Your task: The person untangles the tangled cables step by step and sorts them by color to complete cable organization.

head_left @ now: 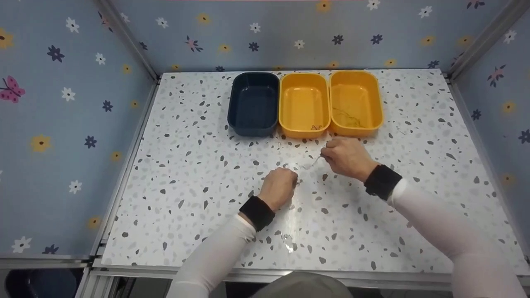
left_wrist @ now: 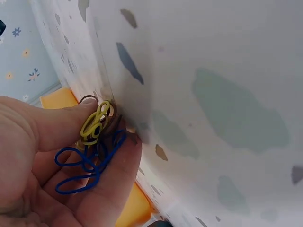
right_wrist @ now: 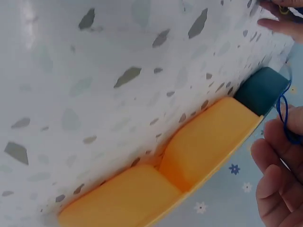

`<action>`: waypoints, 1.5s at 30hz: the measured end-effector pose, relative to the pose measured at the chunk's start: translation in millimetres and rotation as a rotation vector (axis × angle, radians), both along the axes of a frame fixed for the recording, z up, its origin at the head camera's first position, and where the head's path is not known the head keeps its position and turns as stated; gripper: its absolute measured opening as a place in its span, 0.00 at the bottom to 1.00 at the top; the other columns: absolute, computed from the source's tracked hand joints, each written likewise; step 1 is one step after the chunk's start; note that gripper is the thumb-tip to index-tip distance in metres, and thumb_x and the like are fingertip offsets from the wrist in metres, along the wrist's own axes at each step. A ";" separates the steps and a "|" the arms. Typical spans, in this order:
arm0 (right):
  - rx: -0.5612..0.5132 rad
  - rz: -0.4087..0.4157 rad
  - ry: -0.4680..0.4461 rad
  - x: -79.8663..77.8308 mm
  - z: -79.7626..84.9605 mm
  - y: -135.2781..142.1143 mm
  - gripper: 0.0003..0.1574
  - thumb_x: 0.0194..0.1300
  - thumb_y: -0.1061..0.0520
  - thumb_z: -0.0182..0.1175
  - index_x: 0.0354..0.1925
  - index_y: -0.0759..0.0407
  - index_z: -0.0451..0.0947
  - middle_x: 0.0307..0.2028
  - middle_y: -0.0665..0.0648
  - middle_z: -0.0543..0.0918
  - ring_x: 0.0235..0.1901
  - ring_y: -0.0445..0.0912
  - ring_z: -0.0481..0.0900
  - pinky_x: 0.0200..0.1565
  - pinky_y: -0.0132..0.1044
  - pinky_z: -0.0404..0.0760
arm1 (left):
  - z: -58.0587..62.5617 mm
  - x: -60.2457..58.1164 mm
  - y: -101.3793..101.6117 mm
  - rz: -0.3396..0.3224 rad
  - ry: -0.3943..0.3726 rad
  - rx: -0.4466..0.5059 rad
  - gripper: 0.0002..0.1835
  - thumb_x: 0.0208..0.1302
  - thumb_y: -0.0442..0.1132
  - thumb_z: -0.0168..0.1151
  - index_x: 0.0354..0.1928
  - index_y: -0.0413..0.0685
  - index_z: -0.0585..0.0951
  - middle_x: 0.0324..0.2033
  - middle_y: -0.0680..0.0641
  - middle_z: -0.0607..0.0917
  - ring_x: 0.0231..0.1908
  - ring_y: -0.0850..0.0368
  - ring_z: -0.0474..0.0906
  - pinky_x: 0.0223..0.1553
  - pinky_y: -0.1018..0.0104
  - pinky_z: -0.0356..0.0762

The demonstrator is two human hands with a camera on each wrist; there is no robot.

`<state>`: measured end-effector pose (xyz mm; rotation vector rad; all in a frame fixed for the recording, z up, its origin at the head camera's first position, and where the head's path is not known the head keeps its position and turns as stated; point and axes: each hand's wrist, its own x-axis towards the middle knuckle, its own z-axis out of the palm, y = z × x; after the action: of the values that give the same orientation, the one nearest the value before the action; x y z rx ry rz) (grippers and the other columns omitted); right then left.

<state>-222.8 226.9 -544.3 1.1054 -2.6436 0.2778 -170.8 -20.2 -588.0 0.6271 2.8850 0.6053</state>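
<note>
In the left wrist view my left hand (left_wrist: 52, 127) pinches a tangle of thin loops that look like rubber bands. Among them are yellow bands (left_wrist: 97, 123), blue bands (left_wrist: 78, 185) and a brown band (left_wrist: 88, 97). The head view has this left hand (head_left: 278, 188) low over the middle of the table. Farther right and nearer the bins, my right hand (head_left: 348, 157) pinches a thin strand (head_left: 316, 160). Seen from the right wrist, it is a blue rubber band (right_wrist: 281, 111) hanging at the fingertips; part of that hand is out of frame.
A dark blue bin (head_left: 253, 131) and two yellow bins stand side by side at the back. Small reddish-brown loops (head_left: 316, 128) lie in the middle yellow bin (head_left: 304, 134). Yellowish strands (head_left: 350, 118) lie in the right yellow bin (head_left: 357, 131). Flower-patterned panels (head_left: 281, 35) enclose the speckled table (head_left: 186, 165).
</note>
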 end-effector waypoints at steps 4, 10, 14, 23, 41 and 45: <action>-0.079 -0.120 0.032 -7.8 12.1 11.7 0.03 0.69 0.61 0.75 0.35 0.57 0.92 0.29 0.59 0.91 0.30 0.57 0.88 0.32 0.50 0.85 | 1.7 -1.9 -0.5 0.014 -0.013 -0.015 0.12 0.67 0.26 0.66 0.30 0.46 0.91 0.30 0.45 0.94 0.34 0.45 0.92 0.39 0.52 0.90; -0.207 -0.204 -0.041 -14.0 21.2 19.4 0.07 0.71 0.57 0.77 0.45 0.59 0.96 0.38 0.62 0.95 0.35 0.60 0.92 0.38 0.52 0.89 | 2.6 -2.3 -0.9 0.009 -0.003 0.001 0.12 0.69 0.26 0.66 0.33 0.47 0.93 0.32 0.45 0.95 0.35 0.45 0.93 0.40 0.52 0.91; -0.274 -0.260 -0.095 -15.6 23.7 20.0 0.09 0.71 0.58 0.77 0.47 0.59 0.96 0.37 0.63 0.90 0.34 0.59 0.87 0.39 0.50 0.87 | 2.6 -2.0 -0.8 0.002 0.004 0.014 0.14 0.68 0.24 0.65 0.38 0.47 0.95 0.36 0.46 0.97 0.38 0.45 0.95 0.43 0.52 0.93; -0.344 -0.365 -0.122 -28.6 31.5 15.1 0.11 0.71 0.56 0.78 0.47 0.62 0.96 0.33 0.66 0.89 0.32 0.61 0.83 0.37 0.49 0.78 | 3.8 -1.6 0.3 0.012 -0.001 0.006 0.13 0.70 0.26 0.65 0.39 0.48 0.95 0.35 0.46 0.97 0.37 0.45 0.94 0.42 0.52 0.92; -0.536 -0.637 -0.581 -71.7 40.6 -1.6 0.16 0.77 0.50 0.71 0.52 0.59 0.94 0.48 0.65 0.96 0.41 0.53 0.91 0.33 0.27 0.83 | 2.3 0.3 -0.4 0.017 -0.026 0.012 0.11 0.70 0.27 0.67 0.39 0.47 0.95 0.36 0.45 0.97 0.38 0.45 0.94 0.44 0.53 0.91; -0.576 -0.683 -0.658 -77.6 37.6 -4.7 0.17 0.78 0.49 0.70 0.54 0.59 0.94 0.50 0.64 0.96 0.40 0.50 0.89 0.35 0.28 0.84 | 2.4 0.4 0.0 0.007 -0.019 0.012 0.11 0.68 0.26 0.67 0.37 0.47 0.95 0.35 0.45 0.96 0.37 0.45 0.93 0.42 0.53 0.91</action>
<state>-300.5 222.3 -506.7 -0.1208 -2.9365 1.3095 -170.4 -20.3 -585.7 0.6092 2.8696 0.6266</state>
